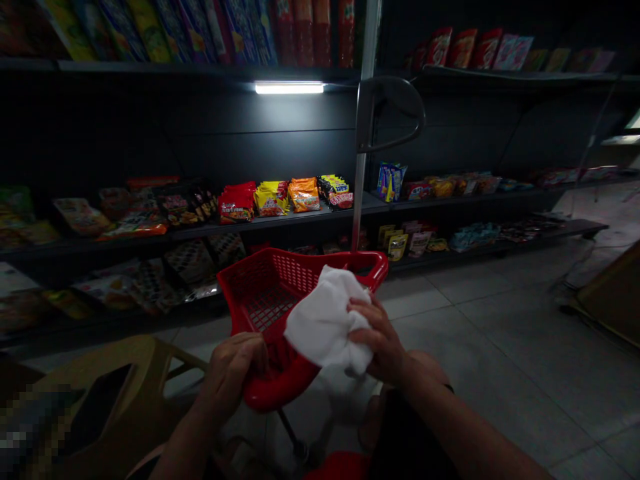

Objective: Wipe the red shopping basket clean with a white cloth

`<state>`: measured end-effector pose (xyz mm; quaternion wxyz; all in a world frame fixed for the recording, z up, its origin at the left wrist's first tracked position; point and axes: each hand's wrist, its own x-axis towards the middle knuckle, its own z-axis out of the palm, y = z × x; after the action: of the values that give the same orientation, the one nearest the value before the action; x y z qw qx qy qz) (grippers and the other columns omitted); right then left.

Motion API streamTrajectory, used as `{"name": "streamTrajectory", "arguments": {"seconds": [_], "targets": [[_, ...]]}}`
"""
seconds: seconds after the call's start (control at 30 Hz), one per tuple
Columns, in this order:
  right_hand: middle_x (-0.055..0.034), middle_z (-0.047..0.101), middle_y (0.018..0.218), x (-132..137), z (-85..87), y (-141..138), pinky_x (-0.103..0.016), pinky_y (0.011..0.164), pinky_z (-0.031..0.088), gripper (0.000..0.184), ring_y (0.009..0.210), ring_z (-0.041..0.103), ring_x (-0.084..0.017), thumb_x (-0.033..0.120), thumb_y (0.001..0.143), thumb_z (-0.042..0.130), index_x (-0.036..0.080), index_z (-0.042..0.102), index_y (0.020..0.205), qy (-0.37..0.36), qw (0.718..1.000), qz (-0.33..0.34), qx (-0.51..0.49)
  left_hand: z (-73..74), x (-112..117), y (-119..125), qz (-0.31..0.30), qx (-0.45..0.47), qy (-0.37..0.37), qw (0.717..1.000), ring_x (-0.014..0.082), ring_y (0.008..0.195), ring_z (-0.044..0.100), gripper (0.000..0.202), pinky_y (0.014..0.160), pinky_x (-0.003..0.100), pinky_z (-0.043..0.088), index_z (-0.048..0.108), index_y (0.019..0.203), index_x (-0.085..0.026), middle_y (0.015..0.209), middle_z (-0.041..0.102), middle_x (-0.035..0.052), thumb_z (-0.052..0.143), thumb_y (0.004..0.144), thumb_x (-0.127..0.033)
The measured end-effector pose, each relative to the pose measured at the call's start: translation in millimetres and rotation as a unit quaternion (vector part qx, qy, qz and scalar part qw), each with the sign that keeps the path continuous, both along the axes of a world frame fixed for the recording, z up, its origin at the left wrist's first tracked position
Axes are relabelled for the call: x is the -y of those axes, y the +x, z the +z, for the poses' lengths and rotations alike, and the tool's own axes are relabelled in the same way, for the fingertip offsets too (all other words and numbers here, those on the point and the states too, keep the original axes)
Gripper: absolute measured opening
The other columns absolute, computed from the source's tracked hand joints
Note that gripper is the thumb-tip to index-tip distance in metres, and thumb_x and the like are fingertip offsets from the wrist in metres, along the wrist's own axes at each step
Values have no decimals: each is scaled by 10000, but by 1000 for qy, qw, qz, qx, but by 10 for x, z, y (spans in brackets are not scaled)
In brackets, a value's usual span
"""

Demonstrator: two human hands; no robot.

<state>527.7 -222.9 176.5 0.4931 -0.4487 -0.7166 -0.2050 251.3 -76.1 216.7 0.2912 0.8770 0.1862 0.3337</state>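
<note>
A red plastic shopping basket on a wheeled frame stands in front of me, with mesh walls and a rounded rim. My left hand is closed over the basket's near left edge, its fingertips hidden behind the rim. A white cloth is bunched in my right hand, its fingers bent round the right side. The cloth hangs over the basket's right side and covers part of it. A metal pole with a grey loop handle rises behind the basket's far right corner.
Dark shelves filled with snack packets run along the back, lit by a tube light. A yellowish plastic stool with a dark phone-like slab stands at left. A brown box-like object is at right.
</note>
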Motion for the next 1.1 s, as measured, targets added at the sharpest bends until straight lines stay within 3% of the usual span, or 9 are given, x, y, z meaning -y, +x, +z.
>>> {"name": "streamTrajectory", "arguments": {"seconds": [0.1,0.17,0.33,0.43,0.5,0.6,0.77,0.9,1.1], "targets": [[-118,585,1324,-157,31,561,-548,1129,348,276,1299,521,-286,288,868,602,249,575,1139,-37,988,-106,-104,6,-103,-35,-13,53,-80,995,146,561,525,485,642,287,434,462,540,-202,542,545,17,263,974,-291],[-121,614,1274,-231,103,604,-567,1160,285,252,1310,508,-285,257,862,586,235,588,1113,-55,982,-141,-113,26,-206,-26,-33,48,-105,993,147,542,530,495,606,284,431,485,517,-201,530,553,20,292,958,-317],[-79,589,1360,-320,250,-251,-492,1222,194,230,1409,408,-245,315,867,625,242,605,1084,-90,993,26,70,123,-434,-2,22,30,-101,994,184,603,580,432,609,293,475,575,519,-207,592,640,46,400,869,-389],[-53,587,1377,-430,256,-445,-446,1227,196,157,1403,416,-213,307,899,624,256,629,1048,-76,987,41,138,120,-524,-4,68,31,-96,993,205,685,613,355,647,299,498,637,581,-203,677,696,53,460,816,-402],[-61,600,1357,-530,249,-238,-432,1211,241,105,1361,465,-200,299,902,631,252,629,996,-64,989,31,127,80,-581,0,24,46,-109,993,188,596,577,398,610,299,482,574,498,-209,572,639,43,444,824,-397],[-99,603,1337,-660,276,361,-436,1147,349,145,1307,513,-223,315,852,692,228,611,936,-88,992,33,88,6,-670,16,-55,77,-112,989,157,505,519,463,579,295,438,507,442,-207,479,548,26,408,865,-367],[-121,631,1283,-832,410,1171,-423,1017,452,280,1214,578,-265,188,772,689,196,628,1046,-178,983,-37,11,-32,-780,68,-76,85,-102,988,156,522,518,491,590,306,413,526,469,-197,495,541,28,372,905,-360],[-121,623,1310,-922,553,1146,-460,1079,375,650,1222,566,-261,89,767,632,209,508,1394,-224,969,-72,75,-7,-778,77,-54,77,-107,990,153,514,506,485,580,304,410,508,457,-198,490,531,25,381,900,-350],[-118,647,1253,-848,811,731,-386,990,425,507,1129,596,-236,172,839,653,212,571,1338,-250,952,-12,177,111,-933,-216,-26,33,-137,990,171,577,533,494,645,308,464,506,474,-205,542,567,40,388,902,-421]]}}
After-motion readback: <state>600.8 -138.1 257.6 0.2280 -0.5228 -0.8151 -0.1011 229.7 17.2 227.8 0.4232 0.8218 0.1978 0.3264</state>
